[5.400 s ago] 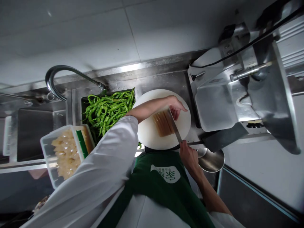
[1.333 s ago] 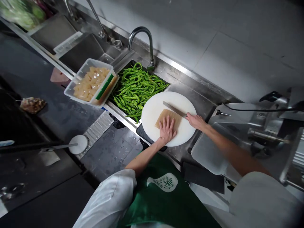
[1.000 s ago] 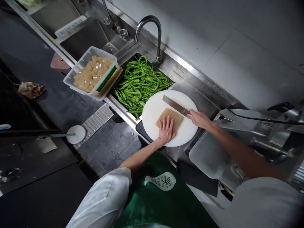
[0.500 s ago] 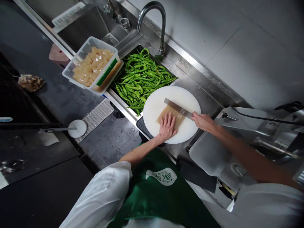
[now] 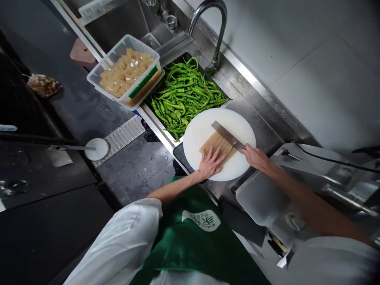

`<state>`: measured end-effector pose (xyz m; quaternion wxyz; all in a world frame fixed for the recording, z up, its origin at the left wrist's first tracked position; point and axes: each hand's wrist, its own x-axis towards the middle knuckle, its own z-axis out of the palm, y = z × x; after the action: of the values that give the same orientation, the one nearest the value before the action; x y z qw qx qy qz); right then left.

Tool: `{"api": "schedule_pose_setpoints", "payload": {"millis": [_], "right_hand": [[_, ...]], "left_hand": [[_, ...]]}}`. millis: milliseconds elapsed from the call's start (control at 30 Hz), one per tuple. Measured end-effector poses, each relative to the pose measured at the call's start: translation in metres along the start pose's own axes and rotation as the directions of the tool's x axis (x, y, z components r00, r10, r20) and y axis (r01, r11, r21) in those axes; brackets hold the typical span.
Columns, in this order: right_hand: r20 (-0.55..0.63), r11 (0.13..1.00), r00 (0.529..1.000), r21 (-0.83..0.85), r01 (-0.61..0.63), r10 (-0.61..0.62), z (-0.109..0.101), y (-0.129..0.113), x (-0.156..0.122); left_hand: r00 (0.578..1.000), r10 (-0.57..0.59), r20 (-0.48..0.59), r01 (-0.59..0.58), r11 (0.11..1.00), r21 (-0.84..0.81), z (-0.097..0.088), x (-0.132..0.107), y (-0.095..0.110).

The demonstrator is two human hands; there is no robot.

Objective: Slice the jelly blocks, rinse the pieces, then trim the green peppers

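A flat, tan, sheet-like piece of food lies on a round white cutting board; its exact kind I cannot make out. My left hand rests flat with fingers spread over the near edge of the sheet. In my right hand is the handle of a cleaver. The broad blade lies across the right part of the sheet, slanting up to the left. Thin cut lines show in the sheet near the blade.
Behind the board is a dark tray of green chili peppers. Left of it stands a clear plastic box with translucent tan pieces. A curved faucet rises at the back. A metal machine stands on the right.
The camera view has shifted, so the sink and box appear farther right and higher. My left hand's fingers are spread wider on the sheet, and the cleaver stays over its right part.
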<state>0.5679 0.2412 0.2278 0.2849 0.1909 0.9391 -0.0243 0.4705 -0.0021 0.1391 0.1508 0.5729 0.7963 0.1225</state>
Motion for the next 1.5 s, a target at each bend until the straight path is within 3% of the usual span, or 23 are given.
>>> {"api": "schedule_pose_setpoints", "payload": {"millis": [200, 400, 567, 733, 1033, 1300, 1500], "right_hand": [[-0.038, 1.0, 0.999, 0.009, -0.004, 0.004, -0.004, -0.005, -0.017], [0.013, 1.0, 1.0, -0.006, 0.006, -0.006, 0.009, -0.013, -0.008], [0.046, 1.0, 0.999, -0.021, -0.007, 0.008, 0.02, -0.023, 0.003], [0.038, 1.0, 0.999, -0.02, 0.009, -0.009, 0.016, -0.023, 0.001], [-0.029, 1.0, 0.999, -0.001, 0.019, -0.019, 0.006, -0.018, -0.022], [0.032, 0.999, 0.999, -0.032, 0.007, -0.006, 0.027, -0.031, -0.002], [0.03, 1.0, 1.0, -0.021, 0.004, -0.004, 0.008, -0.024, -0.016]], "left_hand": [[1.0, -0.024, 0.014, 0.025, 0.998, -0.062, 0.002, -0.011, -0.006], [0.999, -0.031, 0.019, 0.033, 0.997, -0.074, 0.004, -0.01, -0.009], [1.0, -0.01, -0.02, 0.008, 0.997, -0.077, 0.01, -0.013, -0.01], [0.993, 0.005, -0.12, -0.018, 0.994, -0.105, 0.015, -0.021, -0.016], [0.959, -0.109, -0.263, 0.058, 0.979, -0.194, 0.023, -0.054, -0.044], [0.929, -0.189, -0.317, 0.121, 0.968, -0.222, 0.02, -0.079, -0.066], [0.875, -0.289, -0.389, 0.188, 0.942, -0.277, 0.018, -0.113, -0.088]]}}
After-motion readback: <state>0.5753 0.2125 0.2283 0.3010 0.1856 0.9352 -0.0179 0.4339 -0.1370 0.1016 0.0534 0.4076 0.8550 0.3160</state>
